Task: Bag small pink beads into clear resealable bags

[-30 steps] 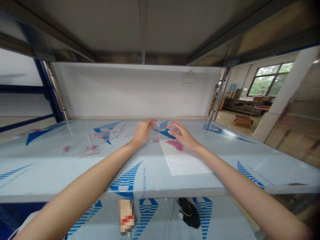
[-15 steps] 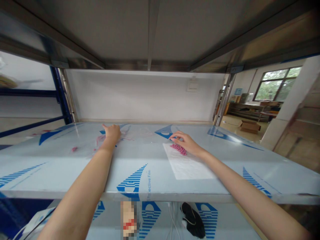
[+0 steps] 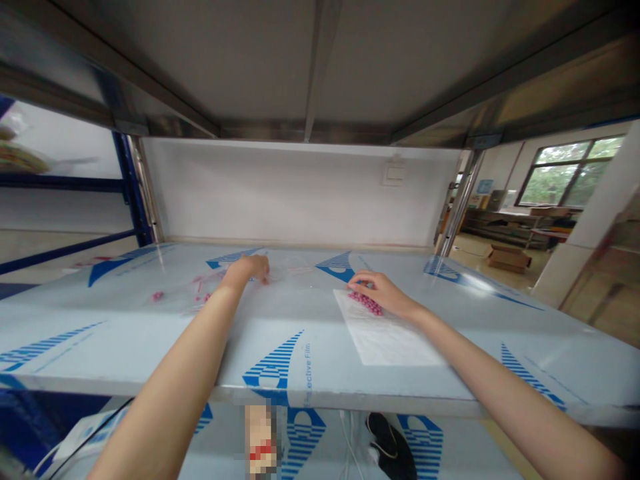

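Pixelated object [image 3: 261,440] below table [image 3: 295,313], cut off by frame bottom. White sheet [image 3: 395,343] partly behind right arm [image 3: 485,370]. Pink beads [image 3: 369,305] at sheet's far end, partly covered by right hand [image 3: 379,290]; fingers loosely curled, grip cannot tell. Left hand [image 3: 249,269] blurred, fingers bent down, hold cannot tell. Clear bags [image 3: 158,296] hard to make out. Open room between hands; wall [image 3: 280,193] beyond far edge.

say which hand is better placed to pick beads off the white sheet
Probably the right hand: its fingers are at the pink beads on the white sheet, while the left hand is off to the left, near the plastic bags.
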`<state>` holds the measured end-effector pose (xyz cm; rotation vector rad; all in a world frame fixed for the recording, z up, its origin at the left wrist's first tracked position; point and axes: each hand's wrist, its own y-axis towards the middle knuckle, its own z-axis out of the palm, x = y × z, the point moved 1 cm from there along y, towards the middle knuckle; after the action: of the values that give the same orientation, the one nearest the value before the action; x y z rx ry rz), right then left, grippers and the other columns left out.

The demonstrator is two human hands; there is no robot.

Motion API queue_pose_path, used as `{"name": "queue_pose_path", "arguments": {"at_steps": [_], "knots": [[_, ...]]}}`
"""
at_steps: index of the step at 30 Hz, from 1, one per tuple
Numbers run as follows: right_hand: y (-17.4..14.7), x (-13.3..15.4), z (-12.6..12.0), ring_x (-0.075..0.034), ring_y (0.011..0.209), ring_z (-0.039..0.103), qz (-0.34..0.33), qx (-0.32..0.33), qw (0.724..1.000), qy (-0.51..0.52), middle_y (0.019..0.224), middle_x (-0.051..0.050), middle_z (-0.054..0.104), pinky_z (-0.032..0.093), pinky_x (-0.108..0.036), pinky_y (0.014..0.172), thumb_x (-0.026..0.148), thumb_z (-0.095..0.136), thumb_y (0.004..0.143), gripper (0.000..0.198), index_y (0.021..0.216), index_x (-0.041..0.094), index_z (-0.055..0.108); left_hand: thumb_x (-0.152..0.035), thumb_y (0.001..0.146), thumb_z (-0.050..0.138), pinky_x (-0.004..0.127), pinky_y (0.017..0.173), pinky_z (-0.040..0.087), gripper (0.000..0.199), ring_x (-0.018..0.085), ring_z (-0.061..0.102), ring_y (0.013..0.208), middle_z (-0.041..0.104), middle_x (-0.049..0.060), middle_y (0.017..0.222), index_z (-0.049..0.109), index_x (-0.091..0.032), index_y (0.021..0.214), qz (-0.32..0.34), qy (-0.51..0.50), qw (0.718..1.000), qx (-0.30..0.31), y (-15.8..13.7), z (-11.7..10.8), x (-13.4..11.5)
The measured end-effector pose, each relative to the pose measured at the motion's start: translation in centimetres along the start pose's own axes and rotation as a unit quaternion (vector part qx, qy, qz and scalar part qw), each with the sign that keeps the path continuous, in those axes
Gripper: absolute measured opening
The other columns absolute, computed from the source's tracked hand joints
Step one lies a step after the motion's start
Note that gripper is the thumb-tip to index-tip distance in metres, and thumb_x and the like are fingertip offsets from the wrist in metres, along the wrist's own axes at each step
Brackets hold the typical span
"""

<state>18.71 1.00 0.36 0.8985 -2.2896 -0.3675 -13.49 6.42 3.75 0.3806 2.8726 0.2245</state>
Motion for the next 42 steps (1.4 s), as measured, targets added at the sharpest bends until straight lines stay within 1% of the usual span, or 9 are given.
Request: {"name": "queue_pose_path", "arguments": {"at_steps": [5,10,14,18,22,27,31,36,42], "knots": [[0.0,-0.8,0.0,-0.019,0.083,0.059,0.012,0.003,1.000,-0.004,0.086,-0.006,0.066,0.042,-0.033,0.075,0.042,0.051,0.086,0.028,0.082,0.021,0.069,-0.012,0.070,0.058,0.055,0.102,0.023,0.021,0.030,0.057,0.106,0.066,0.017,0.103,0.068,-0.016,0.089,-0.083,0.103,0.991,0.019,0.0,-0.4,-0.2],[-0.1,-0.8,-0.2,-0.019,0.081,0.059,0.014,-0.007,1.000,-0.010,0.086,-0.006,0.066,0.043,-0.032,0.071,0.040,0.051,0.087,0.026,0.081,0.021,0.069,-0.025,0.083,0.041,0.054,0.107,0.008,0.032,0.030,0.058,0.103,0.067,0.019,0.097,0.068,-0.011,0.094,-0.064,0.171,0.972,-0.148,-0.7,-1.1,-1.0],[-0.1,-0.4,-0.2,-0.019,0.084,0.059,0.016,-0.015,1.000,-0.003,0.088,-0.007,0.065,0.044,-0.031,0.071,0.039,0.051,0.087,0.026,0.082,0.021,0.069,-0.026,0.085,0.037,0.047,0.102,0.028,0.033,0.024,0.061,0.091,0.069,0.011,0.085,0.069,-0.016,0.087,0.009,0.041,0.975,-0.217,-0.4,-1.4,-1.3],[0.0,-0.2,-0.2,-0.020,0.099,0.054,0.017,-0.074,0.997,0.034,0.113,-0.008,0.058,0.047,-0.031,0.072,0.041,0.057,0.082,0.032,0.109,0.024,0.061,-0.031,0.087,0.036,0.027,0.070,0.045,0.035,0.016,0.060,0.066,0.068,0.007,0.073,0.066,-0.013,0.091,0.129,-0.223,0.949,-0.179,0.3,0.0,-3.3],[0.1,-0.3,-0.3,-0.022,0.114,0.048,0.033,-0.145,0.984,0.095,0.129,-0.009,0.048,0.048,-0.035,0.084,0.040,0.066,0.074,0.054,0.124,0.027,0.050,-0.033,0.087,0.039,0.025,0.065,0.044,0.034,0.016,0.060,0.066,0.067,0.005,0.069,0.065,-0.011,0.087,0.234,-0.327,0.909,-0.113,-0.5,2.9,-8.8],[0.2,-0.1,-0.5,-0.018,0.072,0.060,0.080,-0.068,0.981,0.163,0.078,-0.007,0.066,0.048,-0.032,0.070,0.046,0.060,0.074,0.032,0.079,0.015,0.065,-0.039,0.088,0.046,0.028,0.073,0.045,0.034,0.018,0.062,0.074,0.069,0.008,0.075,0.062,-0.010,0.097,0.275,-0.437,0.855,-0.059,-2.3,4.9,-14.0],[0.2,0.2,-1.0,-0.014,0.059,0.055,0.110,-0.129,0.968,0.184,0.071,-0.005,0.065,0.044,-0.026,0.057,0.048,0.062,0.070,0.033,0.074,0.015,0.065,-0.037,0.084,0.055,0.031,0.077,0.046,0.054,0.017,0.064,0.076,0.070,0.011,0.086,0.043,-0.010,0.129,0.226,-0.531,0.817,0.002,-2.0,5.7,-13.3],[0.2,-0.2,-1.3,-0.013,0.055,0.054,0.127,-0.149,0.967,0.163,0.072,-0.006,0.065,0.042,-0.025,0.054,0.049,0.062,0.070,0.036,0.079,0.014,0.066,-0.034,0.078,0.061,0.030,0.073,0.047,0.030,0.014,0.061,0.067,0.069,0.012,0.089,0.066,-0.008,0.093,0.216,-0.512,0.829,0.059,-1.1,6.5,-11.6],[0.2,-1.3,-1.1,-0.013,0.055,0.055,0.130,-0.158,0.966,0.159,0.073,-0.007,0.066,0.043,-0.026,0.055,0.050,0.061,0.072,0.037,0.082,0.014,0.066,-0.034,0.080,0.057,0.030,0.073,0.047,0.026,0.014,0.062,0.066,0.069,0.010,0.089,0.067,-0.011,0.086,0.256,-0.484,0.831,0.101,-1.2,6.4,-11.8]]}}
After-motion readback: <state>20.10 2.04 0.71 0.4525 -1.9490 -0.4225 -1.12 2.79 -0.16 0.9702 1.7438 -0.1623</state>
